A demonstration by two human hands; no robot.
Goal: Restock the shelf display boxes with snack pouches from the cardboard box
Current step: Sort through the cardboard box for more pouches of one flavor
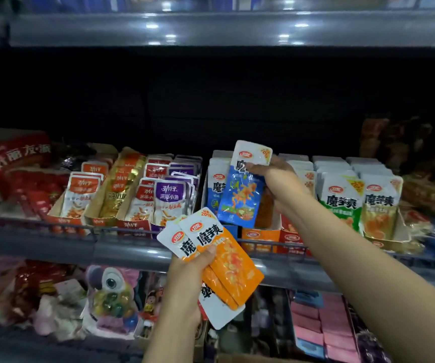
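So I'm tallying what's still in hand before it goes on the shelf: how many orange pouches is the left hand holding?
2 orange pouches show, fanned in the left hand below the shelf rail. A white-backed pouch sits behind them, colour hidden, so there may be more.

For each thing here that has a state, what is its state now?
Left hand: grips a stack of orange snack pouches.
Right hand: pinches a blue snack pouch, raised over the shelf display boxes.
Blue display box: partly filled.
Green display box: full.
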